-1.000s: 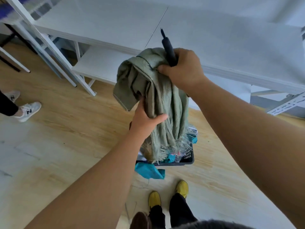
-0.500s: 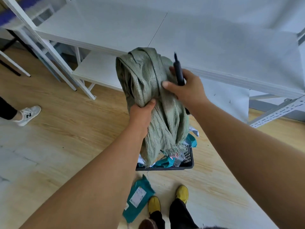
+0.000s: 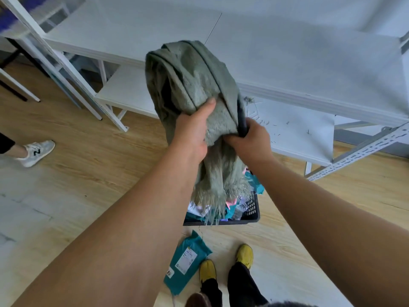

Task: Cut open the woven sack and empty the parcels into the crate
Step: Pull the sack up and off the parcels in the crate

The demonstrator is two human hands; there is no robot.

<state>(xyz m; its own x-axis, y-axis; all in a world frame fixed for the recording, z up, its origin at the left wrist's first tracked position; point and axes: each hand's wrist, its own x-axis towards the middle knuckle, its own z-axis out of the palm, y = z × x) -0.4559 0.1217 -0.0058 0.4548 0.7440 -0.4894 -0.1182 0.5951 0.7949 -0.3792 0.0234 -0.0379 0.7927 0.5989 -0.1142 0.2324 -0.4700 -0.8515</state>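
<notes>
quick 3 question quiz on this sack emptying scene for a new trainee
1. True or false: every parcel is inside the crate.
2. What grips the woven sack? A) left hand only B) right hand only C) both hands
3. What colour is the parcel on the floor?

Key:
1. False; one lies on the floor near the yellow shoes.
2. C
3. Teal
</notes>
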